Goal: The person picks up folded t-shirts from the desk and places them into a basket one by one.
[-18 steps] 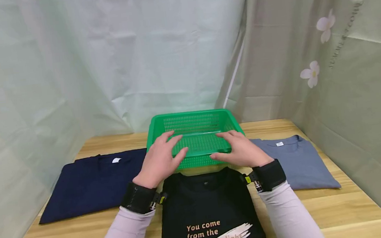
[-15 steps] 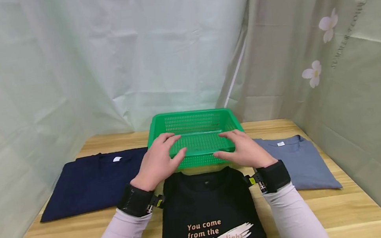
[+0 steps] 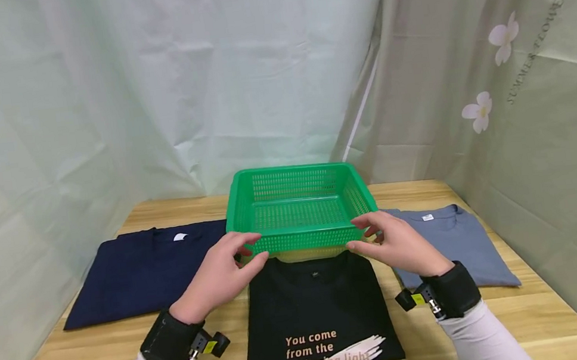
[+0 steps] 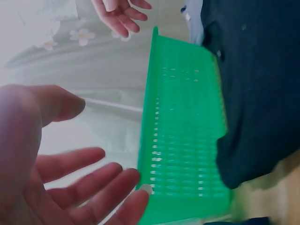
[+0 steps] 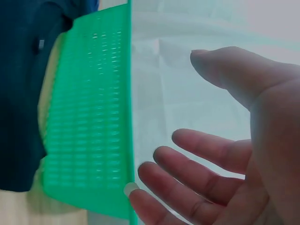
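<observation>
We see both hands held apart at the near corners of the green basket, which sits at the back middle of the desk. Our left grip is at the left corner and our right grip at the right, each with fingers loosely curved, thumb set away from them, and nothing held. From these views we cannot tell whether any fingertip touches the rim. The spacing nearly matches the basket's width, probably so that neither side is favoured.

The basket stands level, its hollow side up, so we look over the near wall onto its mesh floor. Just in front of it lies the black shirt, folded flat, collar toward the basket and printed words upright to us, perhaps so the lettering reads from our side.

The other 2 shirts flank this middle line: the navy shirt on the left and the grey-blue shirt on the right. Both lie folded flat with collars at the far edge, which likely keeps the creases neat and leaves all 3 facing alike. A pale curtain hangs behind the desk.
</observation>
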Tool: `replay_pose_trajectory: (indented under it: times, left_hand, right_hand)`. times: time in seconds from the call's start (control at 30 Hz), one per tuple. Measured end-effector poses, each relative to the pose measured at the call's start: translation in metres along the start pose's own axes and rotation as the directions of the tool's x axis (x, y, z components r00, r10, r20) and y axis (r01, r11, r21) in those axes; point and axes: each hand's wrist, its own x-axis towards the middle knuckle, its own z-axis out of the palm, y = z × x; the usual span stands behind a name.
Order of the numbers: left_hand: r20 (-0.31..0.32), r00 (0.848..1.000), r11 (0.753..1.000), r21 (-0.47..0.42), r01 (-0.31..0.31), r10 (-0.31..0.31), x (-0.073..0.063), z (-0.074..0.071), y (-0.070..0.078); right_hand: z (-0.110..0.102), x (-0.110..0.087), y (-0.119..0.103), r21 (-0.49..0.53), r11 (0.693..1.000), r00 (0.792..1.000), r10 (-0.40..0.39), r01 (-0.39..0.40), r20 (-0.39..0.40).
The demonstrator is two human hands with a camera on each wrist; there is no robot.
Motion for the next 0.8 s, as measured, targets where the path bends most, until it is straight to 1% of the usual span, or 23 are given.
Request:
replay_pose_trajectory:
  times: [0.1, 0.17, 0.27, 0.37, 0.5, 0.53, 0.6, 0.7, 0.77, 0.8]
  left_hand:
    - [0.031, 0.998, 0.998, -0.023, 0.061, -0.06, -0.009, 0.0, -0.003]
    - [0.049, 0.993, 0.994, -0.027, 0.109, -0.108, -0.015, 0.002, -0.007]
    - [0.083, 0.979, 0.982, -0.028, 0.188, -0.185, -0.023, 0.004, -0.011]
    - [0.102, 0.961, 0.965, -0.013, 0.26, -0.258, -0.029, 0.008, -0.016]
    - [0.122, 0.931, 0.938, -0.011, 0.348, -0.344, -0.035, 0.012, -0.022]
    - [0.132, 0.923, 0.93, -0.023, 0.367, -0.361, -0.036, 0.013, -0.023]
    - [0.162, 0.9, 0.907, -0.061, 0.418, -0.404, -0.038, 0.015, -0.025]
    - [0.222, 0.859, 0.858, -0.132, 0.496, -0.462, -0.039, 0.018, -0.025]
    - [0.263, 0.832, 0.823, -0.177, 0.539, -0.488, -0.039, 0.02, -0.024]
    - [0.284, 0.823, 0.808, -0.203, 0.553, -0.492, -0.04, 0.02, -0.024]
  right_hand:
    - [0.001, -0.011, 0.006, -0.013, 1.0, 1.0, 0.006, -0.006, 0.014]
    - [0.002, -0.018, 0.01, -0.026, 1.0, 1.0, 0.003, -0.002, 0.02]
    - [0.004, -0.027, 0.017, -0.028, 1.0, 0.999, 0.015, -0.014, 0.037]
    - [0.007, -0.035, 0.023, -0.022, 0.999, 0.997, 0.046, -0.045, 0.063]
    - [0.013, -0.043, 0.03, -0.001, 0.994, 0.99, 0.111, -0.111, 0.092]
    - [0.015, -0.044, 0.031, 0.003, 0.991, 0.987, 0.131, -0.131, 0.097]
    - [0.019, -0.047, 0.033, 0.002, 0.984, 0.978, 0.177, -0.178, 0.114]
    - [0.028, -0.05, 0.035, -0.017, 0.964, 0.953, 0.264, -0.264, 0.148]
    - [0.034, -0.052, 0.035, -0.014, 0.944, 0.929, 0.326, -0.328, 0.174]
    - [0.036, -0.052, 0.035, -0.008, 0.934, 0.918, 0.353, -0.358, 0.181]
